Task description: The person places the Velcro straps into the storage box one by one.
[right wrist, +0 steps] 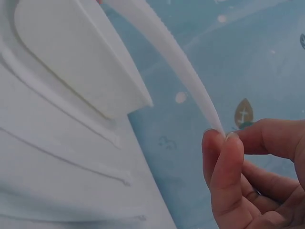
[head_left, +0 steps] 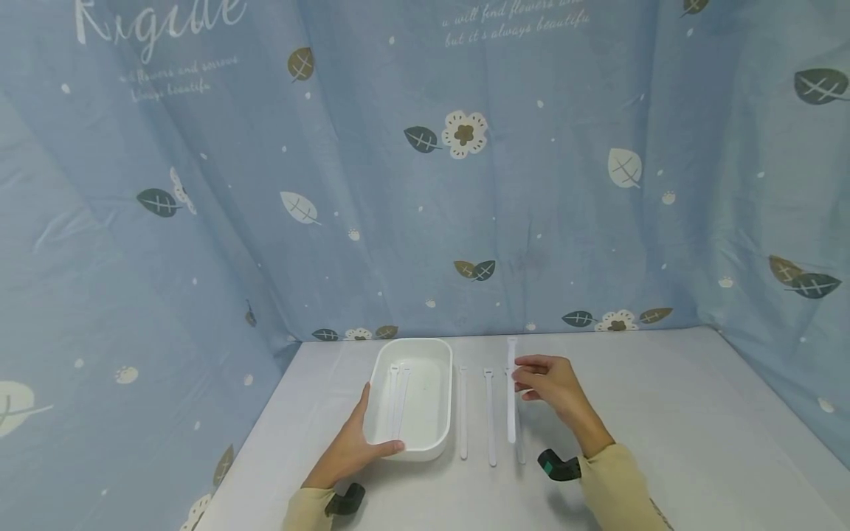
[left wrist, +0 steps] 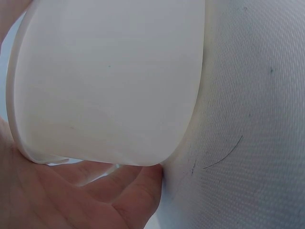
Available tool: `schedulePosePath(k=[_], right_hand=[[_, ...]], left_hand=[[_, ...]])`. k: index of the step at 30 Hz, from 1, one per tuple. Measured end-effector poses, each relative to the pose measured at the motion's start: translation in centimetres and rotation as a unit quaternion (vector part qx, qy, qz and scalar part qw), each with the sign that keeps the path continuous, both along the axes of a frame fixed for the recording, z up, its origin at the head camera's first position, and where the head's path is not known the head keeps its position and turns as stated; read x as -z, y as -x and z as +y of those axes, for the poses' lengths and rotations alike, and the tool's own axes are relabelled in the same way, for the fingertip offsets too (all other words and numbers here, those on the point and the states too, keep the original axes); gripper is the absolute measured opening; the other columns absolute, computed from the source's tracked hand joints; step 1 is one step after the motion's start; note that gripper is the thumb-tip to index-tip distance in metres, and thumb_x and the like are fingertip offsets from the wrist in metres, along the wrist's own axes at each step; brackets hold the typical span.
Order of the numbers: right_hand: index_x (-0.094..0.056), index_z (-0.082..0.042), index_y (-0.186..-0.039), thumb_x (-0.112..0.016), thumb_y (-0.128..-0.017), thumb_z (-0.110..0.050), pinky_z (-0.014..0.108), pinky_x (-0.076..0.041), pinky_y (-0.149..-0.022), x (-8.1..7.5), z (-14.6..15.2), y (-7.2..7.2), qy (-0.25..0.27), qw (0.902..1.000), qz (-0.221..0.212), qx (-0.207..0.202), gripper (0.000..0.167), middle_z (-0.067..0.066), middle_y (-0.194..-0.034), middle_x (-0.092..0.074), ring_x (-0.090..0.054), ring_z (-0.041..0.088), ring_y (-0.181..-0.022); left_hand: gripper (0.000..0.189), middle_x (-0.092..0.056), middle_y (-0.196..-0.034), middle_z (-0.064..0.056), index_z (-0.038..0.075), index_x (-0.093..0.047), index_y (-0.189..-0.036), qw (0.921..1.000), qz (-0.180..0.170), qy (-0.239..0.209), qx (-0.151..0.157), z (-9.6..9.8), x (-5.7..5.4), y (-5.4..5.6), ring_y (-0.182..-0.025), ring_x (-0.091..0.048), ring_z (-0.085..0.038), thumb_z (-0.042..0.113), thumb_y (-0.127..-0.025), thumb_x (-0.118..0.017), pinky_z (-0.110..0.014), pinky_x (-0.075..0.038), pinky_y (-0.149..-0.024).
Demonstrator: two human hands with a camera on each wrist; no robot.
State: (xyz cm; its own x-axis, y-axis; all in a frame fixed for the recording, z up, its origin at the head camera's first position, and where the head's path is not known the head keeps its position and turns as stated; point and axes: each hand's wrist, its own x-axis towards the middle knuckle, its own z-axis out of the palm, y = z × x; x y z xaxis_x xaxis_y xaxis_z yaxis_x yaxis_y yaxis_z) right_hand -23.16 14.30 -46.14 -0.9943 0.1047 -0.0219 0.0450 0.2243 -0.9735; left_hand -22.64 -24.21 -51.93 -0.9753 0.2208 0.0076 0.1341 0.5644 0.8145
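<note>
A white plastic tub (head_left: 441, 398) sits on the table with two white strips (head_left: 401, 402) inside. My left hand (head_left: 355, 442) grips its near left corner, thumb over the near rim and fingers along the outer wall; the left wrist view shows those fingers (left wrist: 138, 193) against the tub wall (left wrist: 109, 81). My right hand (head_left: 551, 383) pinches another thin white strip (head_left: 511, 413) between thumb and fingertips, raised above the table. In the right wrist view this strip (right wrist: 186, 67) looks gently curved, with fine notches along one edge. Its far end leaves that frame.
Three similar strips lie lengthwise on the table right of the tub: one beside it (head_left: 463, 420), one in the middle (head_left: 491, 428), and one (head_left: 521, 446) partly hidden by the held strip. A blue patterned curtain (head_left: 531, 221) hangs behind the white table (head_left: 664, 413) and along its sides.
</note>
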Motion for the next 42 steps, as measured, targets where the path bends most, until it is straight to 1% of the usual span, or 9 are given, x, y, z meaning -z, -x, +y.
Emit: schedulePosePath(k=[11,19,24,37,42], right_hand=[[-0.068,0.004,-0.125,-0.071,-0.096,-0.012,0.026,-0.063,-0.069,-0.5,-1.5,0.6,0.004,1.0000,0.008,-0.003,0.034,0.017,-0.107,-0.075,-0.075,0.016,-0.079],[-0.069,0.004,-0.124,-0.071,-0.095,-0.011,0.026,-0.063,-0.068,-0.9,-2.5,0.9,0.014,0.9998,0.009,-0.012,0.033,0.017,-0.105,-0.075,-0.074,0.016,-0.079],[-0.069,0.003,-0.124,-0.072,-0.095,-0.011,0.026,-0.063,-0.067,-1.1,-3.2,1.1,0.021,0.9996,0.008,-0.014,0.033,0.017,-0.105,-0.075,-0.075,0.016,-0.078],[-0.070,0.003,-0.123,-0.072,-0.093,-0.009,0.027,-0.063,-0.065,-1.9,-5.4,1.7,0.025,0.9995,0.003,-0.020,0.032,0.017,-0.103,-0.075,-0.074,0.015,-0.076],[-0.070,0.002,-0.123,-0.073,-0.092,-0.008,0.027,-0.063,-0.065,-1.8,-6.1,1.9,0.027,0.9994,0.002,-0.021,0.032,0.017,-0.103,-0.075,-0.073,0.015,-0.076]], left_hand=[[0.136,-0.007,-0.176,-0.014,0.017,0.004,-0.168,1.0000,0.003,-0.005,-0.002,-0.1,0.0,0.1,-0.160,-0.017,-0.043,0.042,-0.075,-0.092,-0.069,-0.023,-0.124],[0.134,-0.004,-0.176,-0.014,0.020,0.005,-0.168,1.0000,-0.002,-0.002,-0.001,0.0,0.0,0.0,-0.160,-0.013,-0.045,0.041,-0.076,-0.091,-0.072,-0.022,-0.122],[0.134,-0.004,-0.176,-0.011,0.022,0.004,-0.168,1.0000,-0.004,-0.007,-0.002,-0.1,0.1,0.0,-0.161,-0.012,-0.042,0.043,-0.076,-0.091,-0.070,-0.021,-0.124],[0.135,-0.006,-0.176,-0.014,0.019,0.003,-0.168,1.0000,-0.001,-0.001,-0.008,-0.1,0.3,0.0,-0.160,-0.015,-0.044,0.043,-0.075,-0.092,-0.070,-0.022,-0.123],[0.135,-0.006,-0.176,-0.015,0.017,0.003,-0.168,1.0000,-0.001,-0.004,-0.005,-0.1,0.3,0.0,-0.160,-0.015,-0.044,0.042,-0.075,-0.092,-0.070,-0.022,-0.124]])
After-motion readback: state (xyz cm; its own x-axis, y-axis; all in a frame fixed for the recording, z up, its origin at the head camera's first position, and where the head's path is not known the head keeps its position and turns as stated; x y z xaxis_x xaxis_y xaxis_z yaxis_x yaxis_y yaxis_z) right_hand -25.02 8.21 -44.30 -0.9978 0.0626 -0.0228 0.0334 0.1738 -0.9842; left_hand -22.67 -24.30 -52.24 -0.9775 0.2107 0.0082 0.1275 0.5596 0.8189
